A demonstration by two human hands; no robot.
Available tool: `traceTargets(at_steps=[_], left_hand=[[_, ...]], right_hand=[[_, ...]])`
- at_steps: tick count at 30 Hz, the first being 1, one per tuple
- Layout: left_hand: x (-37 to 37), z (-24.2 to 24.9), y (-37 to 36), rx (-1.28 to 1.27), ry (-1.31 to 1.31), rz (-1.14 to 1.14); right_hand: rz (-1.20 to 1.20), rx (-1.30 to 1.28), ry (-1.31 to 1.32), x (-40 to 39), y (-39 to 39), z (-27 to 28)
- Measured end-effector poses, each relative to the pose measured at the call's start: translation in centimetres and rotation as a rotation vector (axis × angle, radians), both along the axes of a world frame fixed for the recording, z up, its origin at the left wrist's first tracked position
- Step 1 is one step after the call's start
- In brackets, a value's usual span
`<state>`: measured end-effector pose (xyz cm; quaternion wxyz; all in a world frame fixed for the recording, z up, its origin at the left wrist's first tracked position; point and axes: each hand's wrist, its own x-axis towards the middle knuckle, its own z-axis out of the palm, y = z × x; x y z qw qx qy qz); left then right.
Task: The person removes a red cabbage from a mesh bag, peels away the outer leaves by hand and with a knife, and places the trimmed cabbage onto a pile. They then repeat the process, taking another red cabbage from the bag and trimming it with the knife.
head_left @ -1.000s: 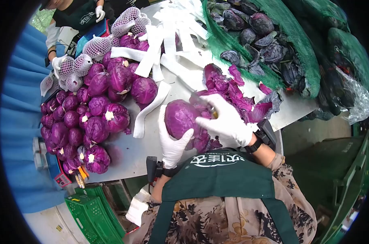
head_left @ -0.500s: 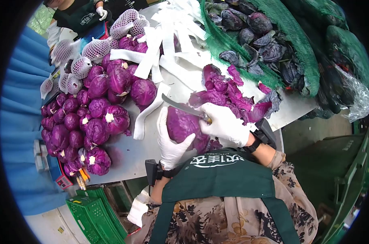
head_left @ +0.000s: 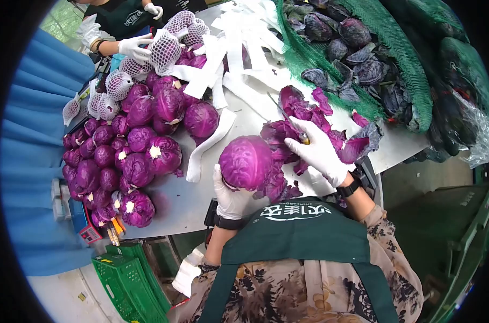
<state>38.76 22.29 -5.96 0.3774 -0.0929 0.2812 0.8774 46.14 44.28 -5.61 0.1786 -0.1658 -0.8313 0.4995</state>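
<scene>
Partly hidden knife [head_left: 287, 119] behind leaves [head_left: 301, 110]

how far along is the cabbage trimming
Done: a pile of trimmed purple cabbages lies on the table, some in foam nets, with cut leaves heaped aside. In hand: the left hand holds one cabbage; the right hand holds a knife. Left: untrimmed dark heads in the green net sack.

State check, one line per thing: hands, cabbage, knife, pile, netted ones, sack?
left hand: gloved, cupping the cabbage from below
right hand: gloved, gripping the knife
cabbage: whole, held
knife: pointing away, over the loose leaves
pile: trimmed, bare
netted cabbages: sleeved
green sack: open, untrimmed heads inside
</scene>
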Motion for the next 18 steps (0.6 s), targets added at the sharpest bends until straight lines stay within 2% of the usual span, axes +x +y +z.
traceTargets(at_steps=[1,3,5,6,7,9,11,13,14,15,17,18], left_hand=[[-0.1,-0.3,0.0,0.036,-0.045,-0.008],[0.0,-1.2,-0.1,0.04,-0.085,-0.021],[0.5,-1.3,0.4,-0.441,0.713,-0.118],[0.7,-1.0,0.1,-0.761,1.312,0.018],[0.4,0.0,0.2,-0.76,1.312,0.015],[-0.8,1.4,0.1,-0.264,0.316,-0.148],[-1.2,1.9,0.1,-0.291,0.401,-0.124],[-0.9,0.9,0.1,-0.331,0.52,-0.119],[-0.7,-0.1,0.5,-0.46,0.516,-0.114],[-0.6,-0.6,0.4,-0.464,0.518,-0.119],[-0.5,-0.3,0.3,-0.077,0.076,-0.118],[-0.6,-0.3,0.2,-0.078,0.077,-0.116]], right_hand=[[0.065,-0.116,-0.122,0.2,-0.6,2.1],[0.23,-0.286,-0.045,0.3,-1.7,2.3],[0.378,-0.563,-0.156,0.0,-2.3,2.0],[0.35,-0.722,-0.246,0.1,-2.5,2.4],[0.322,-0.88,-0.337,0.2,-2.6,3.0],[0.271,-0.863,-0.28,0.4,-2.7,3.4],[0.222,-0.843,-0.224,0.3,-3.1,3.3],[0.155,-0.525,-0.092,-0.3,-3.9,3.3],[0.157,-0.524,-0.091,-0.3,-3.7,3.9],[0.146,-0.622,-0.151,-0.2,-3.6,4.7],[0.137,-0.725,-0.213,-0.3,-3.5,5.2],[0.139,-0.74,-0.217,-0.3,-3.1,5.0]])
